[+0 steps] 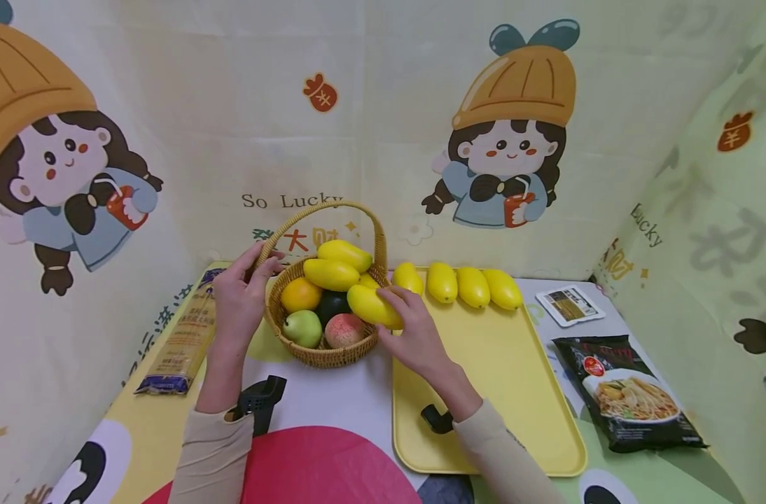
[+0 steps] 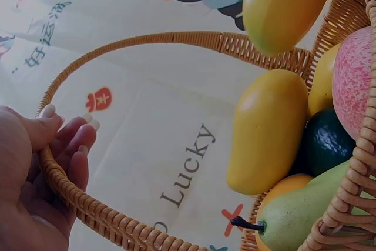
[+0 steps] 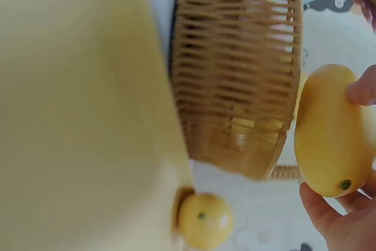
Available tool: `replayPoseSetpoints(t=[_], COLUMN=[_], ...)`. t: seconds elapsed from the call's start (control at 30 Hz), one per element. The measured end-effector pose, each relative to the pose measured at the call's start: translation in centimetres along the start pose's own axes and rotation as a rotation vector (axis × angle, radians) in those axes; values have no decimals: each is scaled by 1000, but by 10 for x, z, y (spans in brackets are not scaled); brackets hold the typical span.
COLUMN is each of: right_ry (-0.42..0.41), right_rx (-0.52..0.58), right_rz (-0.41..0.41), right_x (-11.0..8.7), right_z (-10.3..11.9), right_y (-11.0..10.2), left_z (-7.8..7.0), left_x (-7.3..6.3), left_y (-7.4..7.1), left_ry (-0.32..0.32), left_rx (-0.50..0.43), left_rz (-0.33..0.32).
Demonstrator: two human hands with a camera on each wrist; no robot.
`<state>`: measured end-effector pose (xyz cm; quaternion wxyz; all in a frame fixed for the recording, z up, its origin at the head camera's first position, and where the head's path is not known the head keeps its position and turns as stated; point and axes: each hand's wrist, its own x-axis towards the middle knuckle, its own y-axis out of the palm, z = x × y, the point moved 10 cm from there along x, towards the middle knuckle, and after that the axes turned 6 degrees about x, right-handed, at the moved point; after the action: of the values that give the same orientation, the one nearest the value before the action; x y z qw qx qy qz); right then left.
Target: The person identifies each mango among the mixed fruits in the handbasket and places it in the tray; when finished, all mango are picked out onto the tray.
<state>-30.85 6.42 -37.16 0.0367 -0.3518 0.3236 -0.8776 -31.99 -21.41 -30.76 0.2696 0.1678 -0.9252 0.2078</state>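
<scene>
Mango in hand: thumb and fingers of the right hand pinch it at the right side of the wicker basket, raised by the rim. From my remote post I cannot tell whether it touches the fruit beneath. The left hand holds the basket handle at its left side, fingers loosely curled round the cane.

My judgement on handling: the smooth skin looks apt to slip, so I would want the thumb and fingers set opposite each other about the fruit's thick middle, pressed firmly but no harder than needed. I would carry it wide of the handle's right foot and well over the woven edge, and let the left hand steady the basket without lifting, since a tug on so tall a handle could tip the pile.

In the basket, I count two yellow mangoes heaped at the back, a partly hidden yellow fruit, an orange, a dark green fruit, a green pear and a pink peach. On the yellow tray beside it, four more mangoes line the far edge.
</scene>
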Motion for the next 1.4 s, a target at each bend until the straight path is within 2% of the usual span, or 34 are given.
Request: replayPoseSetpoints(t=[0.23,0.57,1.0,1.3,1.4], right_ry=[52,215,351,432,440], right_rx=[-9,-42,-190,-194,-182], right_rz=[-80,-119,42,170,184], right_x=[-16,-40,-48,-52,-52], right_z=[-24,-57,-81,-82,-80], right_y=[-23,-40,-22,-12,-11], left_z=[1,1,2,-2,-1], left_x=[0,1,0,0,-1], left_y=[-1,-1,0,0,0], left_ry=[-8,2,-10,-4,-6], left_rx=[-3,-6,3,-16,-11], left_rz=[-3,5,10,13,11])
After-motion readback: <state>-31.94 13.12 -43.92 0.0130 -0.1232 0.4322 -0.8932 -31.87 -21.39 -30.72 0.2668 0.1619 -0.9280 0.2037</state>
